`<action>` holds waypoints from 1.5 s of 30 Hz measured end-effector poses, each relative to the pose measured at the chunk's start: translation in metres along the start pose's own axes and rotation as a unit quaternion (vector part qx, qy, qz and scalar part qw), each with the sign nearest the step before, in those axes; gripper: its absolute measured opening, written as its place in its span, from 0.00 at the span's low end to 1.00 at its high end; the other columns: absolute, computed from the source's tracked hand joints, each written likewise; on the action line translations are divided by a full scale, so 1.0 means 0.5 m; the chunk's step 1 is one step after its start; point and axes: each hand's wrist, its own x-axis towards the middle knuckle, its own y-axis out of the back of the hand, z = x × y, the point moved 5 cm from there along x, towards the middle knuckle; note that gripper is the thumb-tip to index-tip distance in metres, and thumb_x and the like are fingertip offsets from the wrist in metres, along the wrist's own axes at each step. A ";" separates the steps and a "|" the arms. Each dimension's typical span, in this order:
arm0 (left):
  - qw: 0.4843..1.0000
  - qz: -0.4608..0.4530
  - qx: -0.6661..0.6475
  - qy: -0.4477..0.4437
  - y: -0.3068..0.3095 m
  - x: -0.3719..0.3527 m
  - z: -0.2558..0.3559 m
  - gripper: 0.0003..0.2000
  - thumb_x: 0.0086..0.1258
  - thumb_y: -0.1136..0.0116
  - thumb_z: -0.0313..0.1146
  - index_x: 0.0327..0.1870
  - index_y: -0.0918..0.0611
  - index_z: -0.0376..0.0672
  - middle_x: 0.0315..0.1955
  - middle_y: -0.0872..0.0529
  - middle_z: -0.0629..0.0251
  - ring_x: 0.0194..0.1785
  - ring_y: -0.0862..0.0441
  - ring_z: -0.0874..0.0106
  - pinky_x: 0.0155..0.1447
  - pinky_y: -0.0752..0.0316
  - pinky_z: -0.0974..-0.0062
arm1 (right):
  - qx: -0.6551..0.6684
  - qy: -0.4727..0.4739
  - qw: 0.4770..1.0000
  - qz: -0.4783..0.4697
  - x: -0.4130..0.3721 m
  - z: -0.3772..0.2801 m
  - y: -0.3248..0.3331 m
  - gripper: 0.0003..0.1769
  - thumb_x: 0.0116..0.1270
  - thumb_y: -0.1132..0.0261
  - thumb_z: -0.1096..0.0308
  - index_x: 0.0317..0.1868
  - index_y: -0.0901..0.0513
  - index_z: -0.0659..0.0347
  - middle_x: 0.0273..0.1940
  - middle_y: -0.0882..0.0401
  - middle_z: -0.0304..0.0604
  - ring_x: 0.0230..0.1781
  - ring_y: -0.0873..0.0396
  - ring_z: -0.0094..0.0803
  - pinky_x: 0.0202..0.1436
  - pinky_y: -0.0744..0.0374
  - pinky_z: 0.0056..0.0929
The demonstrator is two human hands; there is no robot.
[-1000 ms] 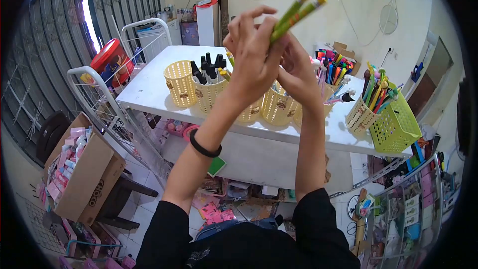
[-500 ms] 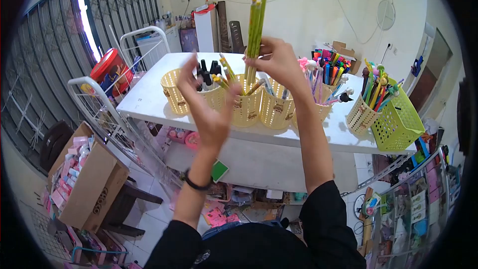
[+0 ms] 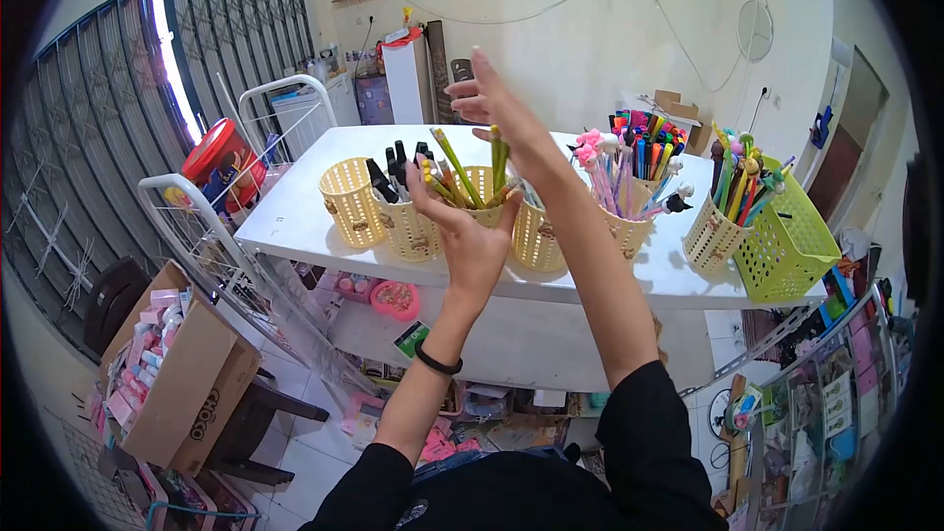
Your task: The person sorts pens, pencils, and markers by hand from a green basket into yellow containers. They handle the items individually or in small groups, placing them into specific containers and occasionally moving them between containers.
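My left hand (image 3: 474, 254) is wrapped around the front of a yellow perforated plastic cup (image 3: 479, 178), its thumb on the right side and fingers on the left. Yellow-green pencils (image 3: 456, 168) lean at different angles inside that cup. Just above them, my right hand (image 3: 511, 133) is open with its fingers stretched out, holding nothing. To the left stand a cup of black-capped markers (image 3: 395, 169) and a yellow cup (image 3: 352, 205) with nothing showing above its rim. Another yellow cup (image 3: 537, 241) is on the right, partly behind my right forearm.
On the white table (image 3: 285, 211), further right, are pens with animal toppers (image 3: 615, 172), colourful markers (image 3: 649, 147), another pen cup (image 3: 716, 236) and a green basket (image 3: 787, 251). A white metal rack (image 3: 211, 226) and a cardboard box (image 3: 192, 383) stand at the left.
The upright pencils from my right hand are now down in the cup, and that hand has opened. My left hand has moved down and right onto the cup.
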 end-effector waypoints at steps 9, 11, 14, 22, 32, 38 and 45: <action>0.998 -0.003 0.065 -0.016 -0.003 0.042 -0.010 0.51 0.44 0.34 0.30 0.58 0.66 0.36 0.54 0.49 0.42 0.58 0.45 0.54 0.59 0.48 0.63 | -0.089 -0.078 0.987 -0.113 0.039 0.033 -0.058 0.42 0.52 0.59 0.31 0.42 0.26 0.65 0.39 0.32 0.50 0.39 0.33 0.34 0.43 0.32 0.31; 0.999 -0.016 0.052 0.000 -0.003 0.046 -0.018 0.51 0.45 0.35 0.31 0.58 0.66 0.35 0.54 0.48 0.41 0.58 0.45 0.53 0.59 0.48 0.63 | -0.044 -0.070 0.991 -0.103 0.022 0.023 -0.060 0.40 0.53 0.58 0.33 0.41 0.26 0.66 0.36 0.31 0.48 0.37 0.32 0.33 0.42 0.32 0.30; 0.999 -0.015 0.040 -0.004 -0.006 0.051 -0.025 0.47 0.46 0.37 0.31 0.58 0.62 0.33 0.53 0.46 0.41 0.57 0.43 0.52 0.58 0.48 0.63 | 0.044 -0.074 0.994 -0.061 -0.003 0.017 -0.053 0.31 0.59 0.56 0.42 0.37 0.26 0.66 0.29 0.30 0.42 0.31 0.31 0.27 0.37 0.31 0.27; 0.997 0.005 0.060 -0.038 -0.020 0.069 -0.047 0.29 0.49 0.44 0.27 0.52 0.43 0.33 0.39 0.28 0.47 0.42 0.28 0.54 0.45 0.34 0.70 | 0.179 0.094 0.979 -0.032 -0.039 -0.008 -0.052 0.20 0.63 0.54 0.57 0.30 0.25 0.68 0.20 0.32 0.35 0.25 0.33 0.21 0.34 0.33 0.18; 0.994 -0.053 -0.069 0.065 -0.011 0.089 -0.016 0.30 0.44 0.39 0.22 0.51 0.38 0.40 0.30 0.26 0.64 0.33 0.26 0.76 0.36 0.30 0.82 | 0.102 0.223 0.969 0.012 -0.086 -0.070 0.014 0.20 0.64 0.56 0.57 0.39 0.25 0.66 0.40 0.26 0.43 0.44 0.30 0.27 0.53 0.39 0.24; 0.996 -0.022 -0.077 -0.036 0.003 0.078 -0.008 0.21 0.46 0.45 0.20 0.45 0.32 0.38 0.29 0.24 0.64 0.31 0.26 0.78 0.36 0.30 0.84 | 0.058 0.267 0.962 0.021 -0.177 -0.099 0.078 0.20 0.65 0.58 0.60 0.42 0.28 0.70 0.43 0.27 0.47 0.48 0.31 0.29 0.56 0.38 0.26; 0.990 -0.005 -0.111 -0.081 -0.010 0.067 -0.005 0.32 0.47 0.37 0.30 0.52 0.43 0.37 0.38 0.27 0.58 0.38 0.28 0.73 0.43 0.34 0.79 | 0.019 0.350 0.934 0.065 -0.323 -0.136 0.213 0.29 0.61 0.55 0.51 0.52 0.40 0.70 0.49 0.35 0.55 0.51 0.36 0.37 0.56 0.40 0.30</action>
